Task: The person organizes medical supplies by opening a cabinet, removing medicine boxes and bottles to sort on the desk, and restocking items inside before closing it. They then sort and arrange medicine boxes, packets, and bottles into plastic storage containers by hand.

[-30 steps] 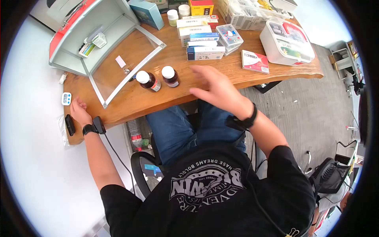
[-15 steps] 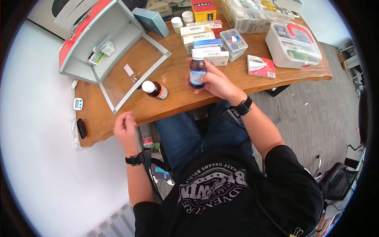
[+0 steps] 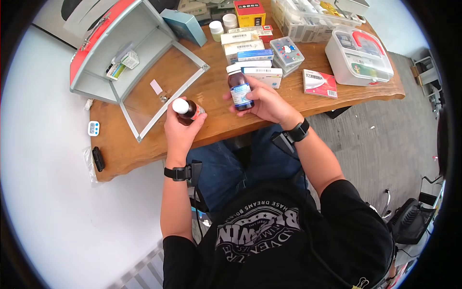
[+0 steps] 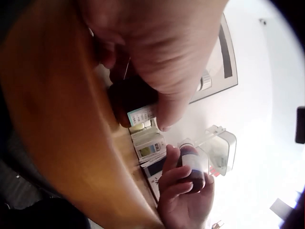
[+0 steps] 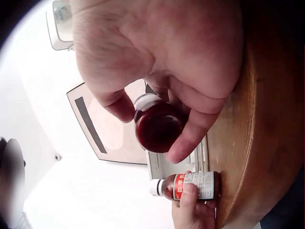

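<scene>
In the head view the left hand [image 3: 180, 135] grips a dark brown bottle [image 3: 188, 109] with a white cap and a red-and-white label. The right hand [image 3: 269, 103] holds a second brown bottle [image 3: 240, 91], white-capped and blue-labelled, tilted above the table. In the right wrist view the fingers curl round this bottle [image 5: 159, 126], its base facing the camera; beyond it the left hand [image 5: 190, 210] has its thumb across the red-labelled bottle [image 5: 193, 186]. The left wrist view shows the right hand [image 4: 183, 200] round its bottle [image 4: 191, 167].
An open red-and-grey case [image 3: 103, 77] stands at the left of the wooden table [image 3: 144, 161]. Medicine boxes [image 3: 262, 77], a card-sized red box [image 3: 320, 83] and clear plastic containers [image 3: 358, 58] lie further back and right. A timer [image 3: 94, 128] lies near the left edge.
My left hand has come from the table's left edge to the red-labelled bottle and grips it. My right hand has taken hold of the blue-labelled bottle, lifted it and tilted it.
</scene>
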The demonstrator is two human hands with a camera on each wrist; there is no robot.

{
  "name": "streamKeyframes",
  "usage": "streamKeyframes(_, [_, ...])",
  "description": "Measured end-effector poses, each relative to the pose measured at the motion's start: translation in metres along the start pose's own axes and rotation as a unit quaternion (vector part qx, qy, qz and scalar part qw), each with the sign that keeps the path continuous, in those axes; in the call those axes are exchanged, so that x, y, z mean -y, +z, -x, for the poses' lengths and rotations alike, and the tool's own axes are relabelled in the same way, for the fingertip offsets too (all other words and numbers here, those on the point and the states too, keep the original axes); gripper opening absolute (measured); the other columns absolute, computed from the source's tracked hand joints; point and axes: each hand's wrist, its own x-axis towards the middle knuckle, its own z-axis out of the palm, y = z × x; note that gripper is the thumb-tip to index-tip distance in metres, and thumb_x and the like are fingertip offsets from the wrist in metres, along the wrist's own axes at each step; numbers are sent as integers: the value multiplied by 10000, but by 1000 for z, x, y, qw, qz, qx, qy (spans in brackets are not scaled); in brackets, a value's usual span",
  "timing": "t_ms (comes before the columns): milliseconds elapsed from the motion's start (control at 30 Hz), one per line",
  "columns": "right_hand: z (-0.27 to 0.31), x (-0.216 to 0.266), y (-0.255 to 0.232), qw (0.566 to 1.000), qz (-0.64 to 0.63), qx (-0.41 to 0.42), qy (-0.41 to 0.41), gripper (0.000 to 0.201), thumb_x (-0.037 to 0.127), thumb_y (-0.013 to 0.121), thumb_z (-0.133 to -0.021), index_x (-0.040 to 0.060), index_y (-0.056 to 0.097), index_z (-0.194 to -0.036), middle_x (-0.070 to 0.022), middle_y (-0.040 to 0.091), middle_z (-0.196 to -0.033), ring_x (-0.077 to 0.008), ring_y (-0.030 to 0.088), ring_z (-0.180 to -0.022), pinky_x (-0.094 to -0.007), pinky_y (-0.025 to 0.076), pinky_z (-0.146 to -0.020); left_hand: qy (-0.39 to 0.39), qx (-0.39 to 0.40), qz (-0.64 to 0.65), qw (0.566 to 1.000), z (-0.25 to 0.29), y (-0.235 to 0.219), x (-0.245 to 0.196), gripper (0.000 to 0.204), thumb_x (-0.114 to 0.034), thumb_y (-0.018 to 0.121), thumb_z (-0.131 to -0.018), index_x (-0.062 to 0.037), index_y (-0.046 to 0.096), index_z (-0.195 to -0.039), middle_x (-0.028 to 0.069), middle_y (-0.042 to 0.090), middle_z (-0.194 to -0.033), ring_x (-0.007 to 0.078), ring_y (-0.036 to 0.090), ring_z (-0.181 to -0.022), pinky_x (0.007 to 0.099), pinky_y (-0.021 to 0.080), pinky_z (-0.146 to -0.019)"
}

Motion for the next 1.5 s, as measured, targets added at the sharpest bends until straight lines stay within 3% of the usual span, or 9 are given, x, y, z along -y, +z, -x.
streamKeyframes(133, [-3,-1,0,1000,-7,9,11,694,171,521,-942,56,332,-1599,-220,606,-1396,-301,688,-1130,-389,584,-940,12,-15,184,983,-4,-3,20,517,-104,744,-961,-4,495,-1403,80,651,-1131,169,668,-975,319,573,-852])
streamKeyframes(167, [-4,-1,1,1000,-13,9,12,658,153,504,-951,60,349,-1583,-207,615,-1389,-304,693,-1118,-405,583,-944,-25,-6,238,971,-5,-4,31,491,-191,598,-1036,-18,447,-1470,130,657,-1173,238,703,-1023,376,618,-832])
streamKeyframes(267, [-12,-8,3,997,-57,25,50,632,131,487,-958,74,357,-1573,-192,624,-1376,-302,695,-1100,-414,580,-933,-88,51,360,928,-4,1,-1,533,-210,548,-1048,-47,387,-1529,156,659,-1161,279,722,-1004,386,636,-715])
streamKeyframes(400, [-25,-20,21,995,-56,29,81,643,120,489,-954,104,344,-1580,-187,627,-1361,-286,689,-1063,-380,568,-871,-74,43,293,952,-6,6,-5,677,-206,549,-1033,-105,244,-1628,159,659,-1142,286,729,-983,319,597,-580])
streamKeyframes(567, [-38,-32,27,994,-84,-30,68,628,103,479,-952,94,344,-1565,-176,642,-1316,-252,678,-986,-347,544,-770,-67,64,297,950,3,2,-2,888,-72,613,-921,-117,105,-1647,171,625,-1279,252,724,-996,303,574,-621])
streamKeyframes(800, [-57,-43,44,991,-115,-54,48,701,98,458,-951,83,267,-1626,-171,663,-1222,-235,664,-868,-316,498,-674,-107,5,326,939,3,2,2,894,-91,613,-883,-64,120,-1629,181,625,-1285,236,717,-923,313,568,-604])
streamKeyframes(900, [-51,-47,44,998,-28,-54,29,759,119,481,-943,90,225,-1657,-153,654,-1185,-212,652,-835,-285,452,-620,-108,11,321,941,4,1,1,872,-85,569,-863,-62,146,-1625,191,627,-1288,248,721,-925,322,569,-595])
streamKeyframes(1133, [-44,-41,52,995,78,-29,52,833,200,502,-917,160,187,-1687,-171,612,-1200,-203,612,-823,-278,422,-632,-98,3,366,925,1,1,4,888,-100,514,-829,-79,148,-1639,208,623,-1289,286,718,-941,348,578,-607])
streamKeyframes(1500, [-41,-41,50,999,25,-18,35,760,90,452,-964,135,200,-1679,-103,602,-1235,-161,619,-883,-284,485,-724,-81,11,350,933,4,3,5,867,-108,503,-846,-89,150,-1637,206,622,-1275,284,688,-1047,348,583,-634])
